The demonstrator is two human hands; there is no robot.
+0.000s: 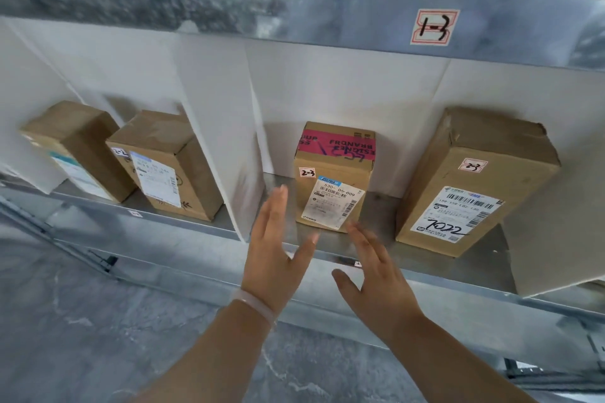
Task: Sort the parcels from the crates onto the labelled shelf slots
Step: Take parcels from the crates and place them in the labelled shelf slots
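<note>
Small brown cardboard parcel with pink tape point(332, 175) (tagged 2-3) is being shown already shelved, at twelve o'clock of the left hand point(273, 258) and right hand point(381, 285), both being held wide and empty; remaining work is not being shown.

A grey, white-veined floor point(82, 330) lies below, with a dark metal rail point(65, 243) crossing its left side.

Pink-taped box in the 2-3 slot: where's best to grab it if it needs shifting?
Take the pink-taped box by its two side faces, probably coming straight in from the front. It stands upright and narrow, with free gaps toward the white divider and the larger box.
</note>
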